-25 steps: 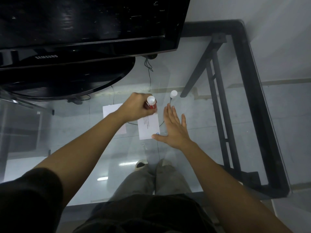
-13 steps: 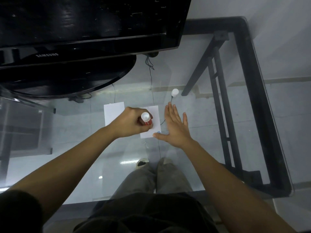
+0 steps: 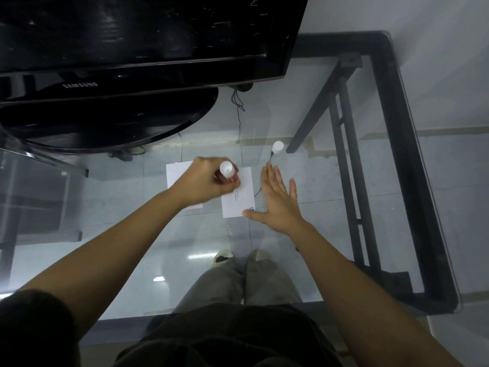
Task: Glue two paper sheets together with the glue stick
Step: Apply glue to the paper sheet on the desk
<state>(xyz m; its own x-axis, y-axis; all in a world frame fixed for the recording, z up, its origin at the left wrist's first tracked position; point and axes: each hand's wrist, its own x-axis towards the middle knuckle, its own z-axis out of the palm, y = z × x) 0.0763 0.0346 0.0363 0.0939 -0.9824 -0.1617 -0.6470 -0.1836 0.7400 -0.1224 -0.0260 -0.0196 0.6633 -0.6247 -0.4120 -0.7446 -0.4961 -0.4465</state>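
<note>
Your left hand (image 3: pixel 203 181) is wrapped in a closed fist around the glue stick (image 3: pixel 227 172), gripping its red barrel low down with the white end pointing up toward you and the working end pressed down onto the right paper sheet (image 3: pixel 238 193). The stick is a small, rigid, smooth plastic cylinder, light enough to steer with the fist alone; holding it near the bottom looks like the right place, since it lets you bear down without the tube tipping. Your right hand (image 3: pixel 277 202) lies flat and fully open, holding nothing, with the thumb tip pinning the sheet's near right corner against the glass table (image 3: pixel 299 260). That matters: the paper is thin, limp and very light, and on slick glass it will likely slide or wrinkle under a tacky stick unless you keep it anchored. The second paper sheet (image 3: pixel 177 174) lies just to the left, partly under your left wrist, seemingly apart from the first. The white cap (image 3: pixel 277 147) stands on the glass beyond your right fingertips, next to a thin dark wire (image 3: pixel 239 112) trailing from the black monitor (image 3: pixel 132 43).
</note>
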